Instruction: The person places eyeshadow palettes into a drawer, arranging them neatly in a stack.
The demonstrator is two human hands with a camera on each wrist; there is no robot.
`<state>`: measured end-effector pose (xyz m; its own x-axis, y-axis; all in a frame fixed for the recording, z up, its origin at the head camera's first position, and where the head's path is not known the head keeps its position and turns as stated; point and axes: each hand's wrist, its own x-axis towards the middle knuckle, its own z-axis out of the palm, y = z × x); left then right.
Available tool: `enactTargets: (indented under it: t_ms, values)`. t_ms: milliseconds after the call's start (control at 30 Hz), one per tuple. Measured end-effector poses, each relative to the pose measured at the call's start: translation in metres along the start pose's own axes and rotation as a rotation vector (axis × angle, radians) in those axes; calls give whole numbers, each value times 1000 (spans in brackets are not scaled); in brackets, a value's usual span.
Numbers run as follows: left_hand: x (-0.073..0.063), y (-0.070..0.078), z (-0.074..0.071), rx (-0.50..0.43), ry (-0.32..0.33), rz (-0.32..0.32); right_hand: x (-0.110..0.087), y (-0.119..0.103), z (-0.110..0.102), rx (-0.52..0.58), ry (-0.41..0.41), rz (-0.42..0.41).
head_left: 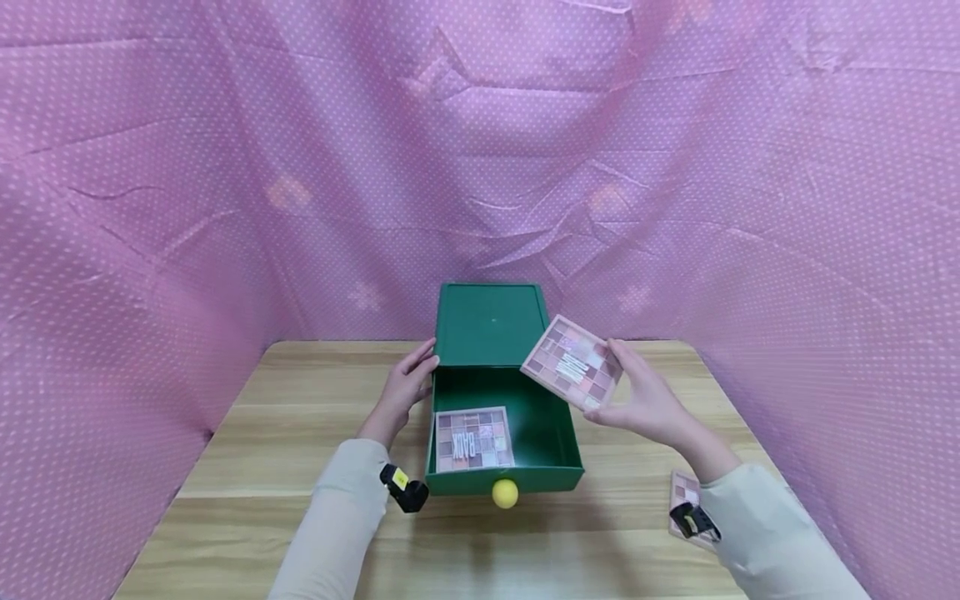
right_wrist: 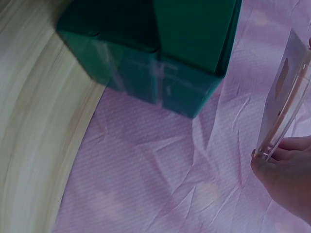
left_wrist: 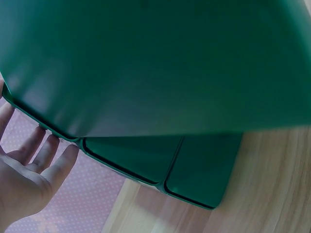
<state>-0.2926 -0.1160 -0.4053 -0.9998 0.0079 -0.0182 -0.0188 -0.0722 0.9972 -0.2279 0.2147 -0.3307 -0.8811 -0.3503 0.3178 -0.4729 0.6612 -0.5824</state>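
Note:
A green drawer box (head_left: 491, 321) stands on the table, its drawer (head_left: 547, 429) pulled out toward me. Inside the drawer, at its left, lies one eyeshadow palette (head_left: 474, 440). My right hand (head_left: 647, 400) grips a second eyeshadow palette (head_left: 573, 362) by its edge, between thumb and fingers, tilted above the drawer's right side. The right wrist view shows that palette (right_wrist: 282, 104) edge-on, apart from the box. My left hand (head_left: 405, 387) touches the box's left side with extended fingertips; in the left wrist view those fingers (left_wrist: 60, 167) are spread along the green edge.
Another palette (head_left: 684, 492) lies on the wooden table (head_left: 300, 450) at the right, partly hidden under my right wrist. A yellow ball-shaped knob (head_left: 505, 493) juts from the drawer front. Pink dotted cloth (head_left: 480, 150) hangs behind the table and at both sides.

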Motion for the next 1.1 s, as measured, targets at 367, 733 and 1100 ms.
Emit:
enactTargets:
  t_ms: [367, 733, 1100]
  values:
    - [3, 1, -4, 2, -8, 3, 10, -18, 22, 95, -138, -56]
    - [5, -1, -4, 9, -17, 9, 14, -31, 45, -7, -282, -101]
    - [5, -2, -4, -1, -6, 9, 24, -31, 67, 15, -358, -125]
